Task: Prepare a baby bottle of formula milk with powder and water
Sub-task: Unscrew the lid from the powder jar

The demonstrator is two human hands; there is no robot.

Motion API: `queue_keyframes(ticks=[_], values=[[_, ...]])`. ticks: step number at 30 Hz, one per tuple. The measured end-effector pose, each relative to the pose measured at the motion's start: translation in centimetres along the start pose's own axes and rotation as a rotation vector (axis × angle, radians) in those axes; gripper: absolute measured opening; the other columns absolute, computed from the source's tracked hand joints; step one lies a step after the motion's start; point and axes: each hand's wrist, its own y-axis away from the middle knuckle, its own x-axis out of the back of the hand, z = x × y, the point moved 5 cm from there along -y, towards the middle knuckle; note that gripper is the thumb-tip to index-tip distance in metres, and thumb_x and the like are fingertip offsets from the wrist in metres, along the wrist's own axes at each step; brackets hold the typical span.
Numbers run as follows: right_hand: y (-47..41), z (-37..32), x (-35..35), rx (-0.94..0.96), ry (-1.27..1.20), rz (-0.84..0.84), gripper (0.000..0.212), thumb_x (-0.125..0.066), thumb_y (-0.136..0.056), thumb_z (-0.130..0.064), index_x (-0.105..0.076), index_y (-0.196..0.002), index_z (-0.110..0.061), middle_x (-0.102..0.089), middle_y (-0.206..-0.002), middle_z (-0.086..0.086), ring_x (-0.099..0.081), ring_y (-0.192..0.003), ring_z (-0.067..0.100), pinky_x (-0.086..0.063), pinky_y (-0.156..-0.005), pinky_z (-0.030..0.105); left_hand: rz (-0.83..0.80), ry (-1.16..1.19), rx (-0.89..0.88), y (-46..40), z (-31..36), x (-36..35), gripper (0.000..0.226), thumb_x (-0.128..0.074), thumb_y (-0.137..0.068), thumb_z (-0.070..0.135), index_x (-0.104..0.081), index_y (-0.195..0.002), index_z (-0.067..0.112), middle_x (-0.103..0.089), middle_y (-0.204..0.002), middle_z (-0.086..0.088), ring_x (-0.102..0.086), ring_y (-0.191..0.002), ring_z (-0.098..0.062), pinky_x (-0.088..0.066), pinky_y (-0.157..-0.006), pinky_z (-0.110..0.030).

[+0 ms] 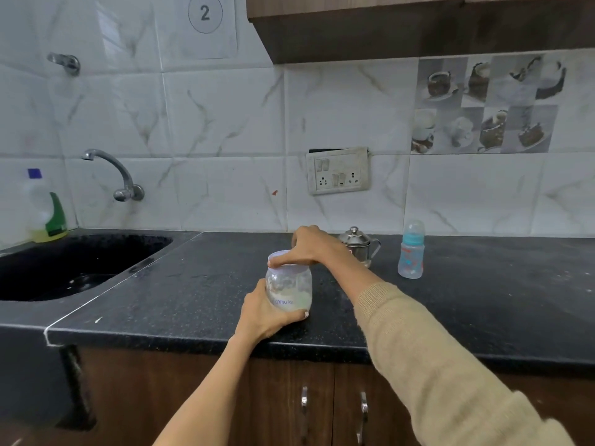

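Note:
A clear jar (289, 286) with pale formula powder in its bottom stands on the black counter (193, 300), near the front edge. My left hand (264, 312) grips the jar's lower body from the left. My right hand (309, 246) comes from above, its fingers curled round the jar's whitish lid (279, 255). A baby bottle (411, 251) with a blue collar and clear cap stands upright to the right, near the wall. A small steel pot (359, 244) with a lid and handle sits behind my right wrist, partly hidden.
A black sink (64, 268) lies at the left with a tap (112, 175) above it and a dish-soap bottle (45, 210) in the corner. A socket panel (338, 171) is on the tiled wall. Wooden cabinet doors with handles (333, 413) sit below the counter.

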Motion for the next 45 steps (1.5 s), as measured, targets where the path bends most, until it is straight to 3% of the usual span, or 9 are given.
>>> queue_keyframes(ticks=[2,4,7,12,20,26,35,42,45], values=[[-0.2,-0.2,-0.2,0.038,-0.046,-0.084,0.051,-0.07,-0.067,-0.046,-0.065,-0.102,-0.009,-0.064,-0.104,0.01,-0.064,-0.088,0.024,-0.054,-0.071,0.034,0.005,0.016,0.003,-0.1,-0.1,-0.1,0.084,-0.084,-0.048,0.053,-0.046,-0.116,0.023,-0.059,-0.108,0.007,-0.058,-0.1,-0.016,-0.05,-0.085,-0.032],[-0.1,-0.5,-0.3,0.084,-0.088,-0.175,0.064,-0.068,-0.071,-0.037,-0.052,-0.132,-0.022,-0.053,-0.134,0.005,-0.055,-0.117,0.023,-0.05,-0.092,0.037,0.01,0.027,0.004,-0.2,-0.2,-0.1,0.083,-0.084,-0.048,0.052,-0.045,-0.116,0.024,-0.059,-0.107,0.007,-0.058,-0.099,-0.015,-0.05,-0.083,-0.03],[-0.2,-0.5,-0.3,0.101,-0.109,-0.196,0.072,-0.064,-0.077,-0.042,-0.039,-0.143,-0.028,-0.032,-0.15,0.002,-0.039,-0.134,0.025,-0.041,-0.099,0.036,0.01,0.041,-0.001,-0.2,-0.3,-0.2,0.083,-0.085,-0.049,0.05,-0.045,-0.116,0.024,-0.059,-0.107,0.007,-0.058,-0.099,-0.014,-0.048,-0.081,-0.027],[-0.5,0.5,-0.5,0.031,0.009,-0.093,0.087,-0.065,-0.067,-0.069,-0.051,-0.132,-0.012,-0.047,-0.138,0.006,-0.051,-0.123,0.025,-0.046,-0.099,0.041,0.011,0.046,0.004,-0.3,-0.5,-0.3,0.084,-0.084,-0.047,0.052,-0.046,-0.116,0.024,-0.06,-0.108,0.007,-0.058,-0.1,-0.015,-0.049,-0.082,-0.029],[-0.2,-0.8,-1.0,0.153,-0.129,-0.139,0.059,-0.065,-0.077,-0.031,-0.048,-0.133,-0.028,-0.032,-0.138,0.002,-0.041,-0.129,0.026,-0.039,-0.101,0.04,0.012,0.077,-0.002,-0.3,-0.4,-0.2,0.082,-0.085,-0.046,0.05,-0.046,-0.114,0.024,-0.06,-0.106,0.007,-0.058,-0.098,-0.014,-0.049,-0.082,-0.027],[-0.8,0.1,-1.1,0.061,-0.025,-0.069,0.09,-0.068,-0.064,-0.069,-0.045,-0.136,-0.02,-0.037,-0.138,0.004,-0.045,-0.125,0.026,-0.043,-0.1,0.044,0.012,0.074,0.007,-0.4,-0.6,-0.2,0.085,-0.083,-0.042,0.054,-0.046,-0.112,0.025,-0.06,-0.105,0.007,-0.059,-0.097,-0.013,-0.049,-0.082,-0.027],[-0.5,-0.2,-0.9,0.183,-0.235,-0.122,0.057,-0.065,-0.077,-0.027,-0.049,-0.131,-0.026,-0.032,-0.133,0.003,-0.041,-0.129,0.024,-0.041,-0.095,0.034,0.01,0.073,-0.001,-0.4,-0.6,-0.2,0.082,-0.084,-0.043,0.052,-0.046,-0.111,0.025,-0.06,-0.105,0.007,-0.059,-0.097,-0.013,-0.05,-0.082,-0.028],[-0.5,0.7,-0.6,0.08,-0.103,-0.078,0.092,-0.068,-0.064,-0.069,-0.043,-0.138,-0.022,-0.037,-0.139,0.003,-0.045,-0.126,0.024,-0.043,-0.1,0.041,0.005,0.065,0.007,-0.5,-0.7,-0.2,0.085,-0.084,-0.041,0.054,-0.046,-0.111,0.024,-0.06,-0.105,0.007,-0.059,-0.097,-0.013,-0.05,-0.081,-0.027],[-0.3,1.2,-0.6,0.044,-0.074,-0.087,0.089,-0.069,-0.062,-0.069,-0.05,-0.131,-0.017,-0.05,-0.135,0.002,-0.053,-0.118,0.022,-0.047,-0.096,0.04,0.008,0.059,0.012,-0.6,-0.9,-0.2,0.087,-0.085,-0.041,0.055,-0.048,-0.113,0.023,-0.061,-0.106,0.007,-0.06,-0.097,-0.012,-0.051,-0.083,-0.028]])
